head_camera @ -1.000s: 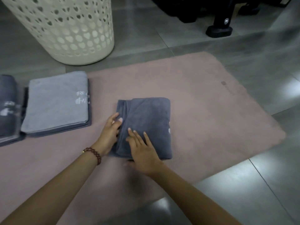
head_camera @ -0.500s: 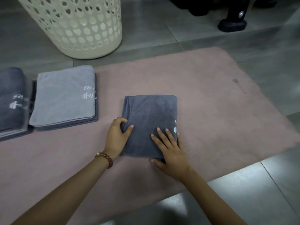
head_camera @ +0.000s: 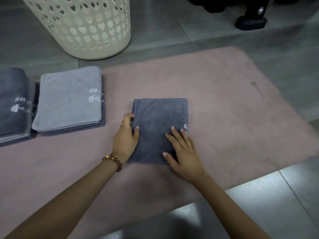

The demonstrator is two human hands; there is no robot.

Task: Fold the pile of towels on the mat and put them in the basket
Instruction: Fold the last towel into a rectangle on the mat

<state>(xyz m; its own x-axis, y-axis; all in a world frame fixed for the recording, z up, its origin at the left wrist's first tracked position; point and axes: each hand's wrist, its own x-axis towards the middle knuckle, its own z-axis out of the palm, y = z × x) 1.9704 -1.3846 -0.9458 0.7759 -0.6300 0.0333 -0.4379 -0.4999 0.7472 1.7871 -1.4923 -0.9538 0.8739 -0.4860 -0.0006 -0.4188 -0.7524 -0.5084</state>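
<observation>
A folded dark grey towel lies in the middle of the pink mat. My left hand grips its left edge, thumb on top and fingers curled at the side. My right hand lies flat on the towel's near right corner with straight, spread fingers. Left of it sits a folded light grey towel on top of a darker one. Another stack topped by a dark grey towel lies at the far left. The cream perforated basket stands on the floor beyond the mat.
Grey floor tiles surround the mat. A black foot of some equipment stands at the top right. The right half of the mat carries only a small printed logo.
My right hand has slid from the towel's left middle to its near right corner. My left hand has taken hold of the left edge. The view has shifted slightly.
</observation>
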